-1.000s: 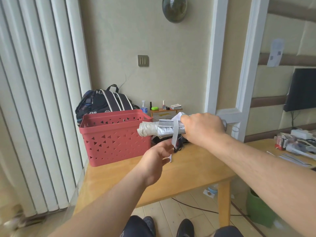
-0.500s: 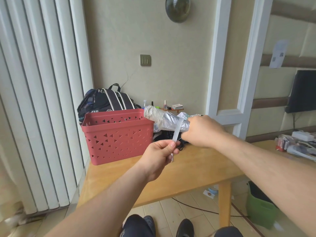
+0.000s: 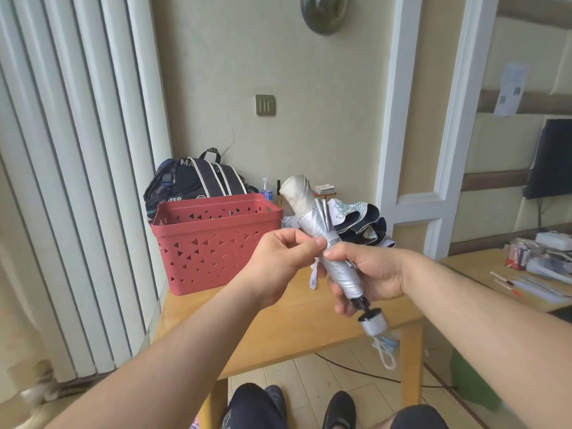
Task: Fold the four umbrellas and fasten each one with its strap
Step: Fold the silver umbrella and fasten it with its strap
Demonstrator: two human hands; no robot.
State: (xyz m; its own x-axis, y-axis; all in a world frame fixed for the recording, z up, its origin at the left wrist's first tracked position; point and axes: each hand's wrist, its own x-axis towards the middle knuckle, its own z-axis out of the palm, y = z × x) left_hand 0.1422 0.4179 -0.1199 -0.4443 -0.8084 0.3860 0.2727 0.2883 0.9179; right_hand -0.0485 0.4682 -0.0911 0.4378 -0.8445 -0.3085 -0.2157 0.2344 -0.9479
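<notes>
A folded silver umbrella (image 3: 312, 216) is held tilted above the wooden table (image 3: 288, 317), tip up and to the left, handle (image 3: 373, 323) down and to the right with a white cord loop below it. My right hand (image 3: 368, 274) grips its lower shaft. My left hand (image 3: 283, 258) pinches the silver strap against the umbrella's middle, thumb meeting my right thumb. Behind them an unfolded umbrella (image 3: 356, 219) with white and dark fabric lies on the table.
A red perforated basket (image 3: 216, 239) stands on the table's left rear, with a dark backpack (image 3: 192, 184) behind it. White vertical blinds (image 3: 77, 181) fill the left. A second table (image 3: 507, 274) with clutter is at the right. My feet show below the table edge.
The umbrella swung from lying level to tilted, handle toward me. My left hand rose from pulling the strap down to pinching it against the umbrella's body. The camera moved closer.
</notes>
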